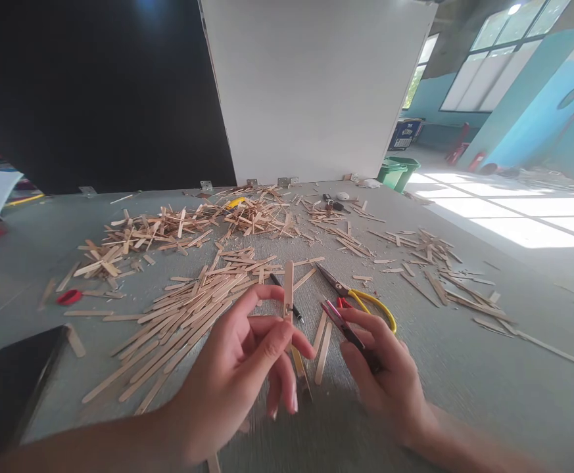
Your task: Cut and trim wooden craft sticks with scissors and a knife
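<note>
Left hand (252, 368) is positioned at lower centre; one wooden stick (289, 282) is pinched upright between thumb and fingers, presumably so that its marked section is left exposed. At lower right, a knife (343, 327) is gripped in the right hand (388, 374), tip directed upper-left. Scissors (354, 293) are laid just beyond, apparently for easy reach.

Stick (289, 279) partly hidden by left hand (242, 364), handle of knife (342, 324) partly covered by right hand (390, 374), pen (297, 314) partly behind the stick, black slab (20, 378) cropped at left, print on blue box (405, 135) illegibly small
</note>
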The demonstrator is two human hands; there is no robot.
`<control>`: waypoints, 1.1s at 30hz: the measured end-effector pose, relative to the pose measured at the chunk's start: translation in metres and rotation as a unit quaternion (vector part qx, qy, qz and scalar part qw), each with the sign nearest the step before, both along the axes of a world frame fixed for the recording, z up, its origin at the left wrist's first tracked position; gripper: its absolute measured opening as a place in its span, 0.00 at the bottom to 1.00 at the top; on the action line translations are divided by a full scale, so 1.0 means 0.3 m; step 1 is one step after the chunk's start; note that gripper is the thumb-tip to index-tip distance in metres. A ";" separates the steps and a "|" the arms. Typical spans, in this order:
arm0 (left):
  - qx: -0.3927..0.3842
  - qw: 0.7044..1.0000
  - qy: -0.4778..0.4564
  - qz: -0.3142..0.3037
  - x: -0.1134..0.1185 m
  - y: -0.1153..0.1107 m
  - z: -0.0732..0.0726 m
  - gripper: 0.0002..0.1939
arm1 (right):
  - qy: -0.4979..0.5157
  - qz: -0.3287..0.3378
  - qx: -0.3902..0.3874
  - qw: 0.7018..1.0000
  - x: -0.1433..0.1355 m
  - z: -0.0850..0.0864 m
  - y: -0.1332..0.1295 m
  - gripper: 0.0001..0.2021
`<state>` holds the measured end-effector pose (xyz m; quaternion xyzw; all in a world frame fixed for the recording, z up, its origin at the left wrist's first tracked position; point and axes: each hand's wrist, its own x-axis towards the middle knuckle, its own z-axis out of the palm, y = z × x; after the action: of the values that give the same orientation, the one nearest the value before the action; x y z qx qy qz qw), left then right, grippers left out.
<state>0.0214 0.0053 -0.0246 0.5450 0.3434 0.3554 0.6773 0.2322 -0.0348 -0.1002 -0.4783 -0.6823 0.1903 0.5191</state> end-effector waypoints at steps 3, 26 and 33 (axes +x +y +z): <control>0.017 1.000 0.011 -0.004 -0.004 0.000 0.008 0.20 | -0.016 0.001 0.007 1.000 0.001 -0.001 -0.004 0.13; 0.006 0.993 0.100 -0.069 -0.002 -0.009 -0.003 0.21 | -0.049 -0.010 0.068 0.996 -0.011 -0.009 -0.005 0.16; 0.170 0.963 0.200 -0.053 -0.011 0.021 -0.045 0.18 | -0.069 -0.006 0.088 0.994 -0.013 -0.020 -0.014 0.22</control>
<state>0.0180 0.0114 -0.0381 0.7297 0.3768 0.2558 0.5100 0.2282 -0.0391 -0.1062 -0.4466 -0.7280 0.0925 0.5119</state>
